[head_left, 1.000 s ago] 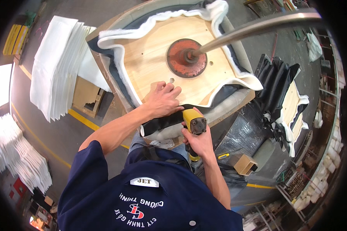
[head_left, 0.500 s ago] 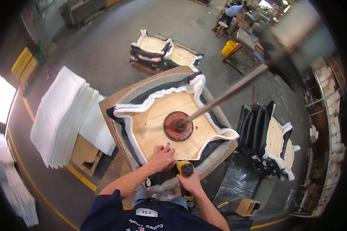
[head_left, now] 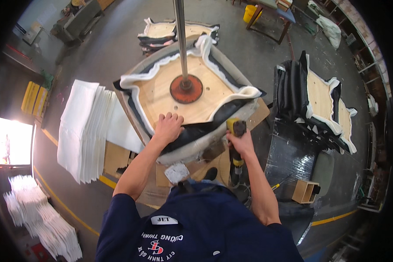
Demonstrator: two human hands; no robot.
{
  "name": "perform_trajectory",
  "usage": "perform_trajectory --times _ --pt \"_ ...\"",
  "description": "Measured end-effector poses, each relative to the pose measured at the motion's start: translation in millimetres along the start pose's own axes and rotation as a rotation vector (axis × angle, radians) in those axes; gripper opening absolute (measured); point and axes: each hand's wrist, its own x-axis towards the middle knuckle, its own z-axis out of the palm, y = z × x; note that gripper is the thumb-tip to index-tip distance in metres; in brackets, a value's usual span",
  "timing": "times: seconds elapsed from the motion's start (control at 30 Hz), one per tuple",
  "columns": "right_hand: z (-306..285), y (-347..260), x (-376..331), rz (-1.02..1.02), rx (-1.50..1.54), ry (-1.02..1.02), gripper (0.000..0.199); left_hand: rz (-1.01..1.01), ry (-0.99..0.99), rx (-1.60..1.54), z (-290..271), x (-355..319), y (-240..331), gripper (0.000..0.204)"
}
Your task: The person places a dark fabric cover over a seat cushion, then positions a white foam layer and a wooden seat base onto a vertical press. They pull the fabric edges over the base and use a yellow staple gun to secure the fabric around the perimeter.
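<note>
A seat base of pale plywood, wrapped in white padding and black fabric, lies upside down before me. A round red clamp pad on a metal pole presses its middle. My left hand rests flat on the near edge of the plywood, beside the black fabric. My right hand grips a yellow and black pneumatic staple gun, whose nose points at the black fabric on the near right edge.
A stack of white foam sheets lies to the left. More covered seat bases stand at right and at the back. A small wooden box sits on a black-wrapped surface at lower right. Another white stack lies at lower left.
The view has swung, so the pole now stands upright in the picture. My left hand stays on the near edge; my right hand with the staple gun has shifted rightward along the edge.
</note>
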Motion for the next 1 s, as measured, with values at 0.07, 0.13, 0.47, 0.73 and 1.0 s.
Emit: perform_trajectory --times 0.07,0.13,0.47,0.73,1.0 --pt "-7 -3 -3 0.046 -0.002 0.013 0.058 -0.013 0.075 -0.02 4 -7 22 0.04" --pt "-7 -3 -7 0.042 0.012 -0.017 0.065 -0.013 0.224 -0.115 4 -1 54 0.045" --pt "2 -9 -10 0.126 0.006 -0.082 0.033 -0.307 0.25 -0.278 28 59 111 0.06" --pt "9 -46 10 0.212 0.042 -0.089 0.029 -0.161 0.437 -0.368 47 71 85 0.036" --pt "25 -75 45 0.313 -0.029 -0.148 0.031 -0.187 0.414 -0.412 46 72 72 0.03"
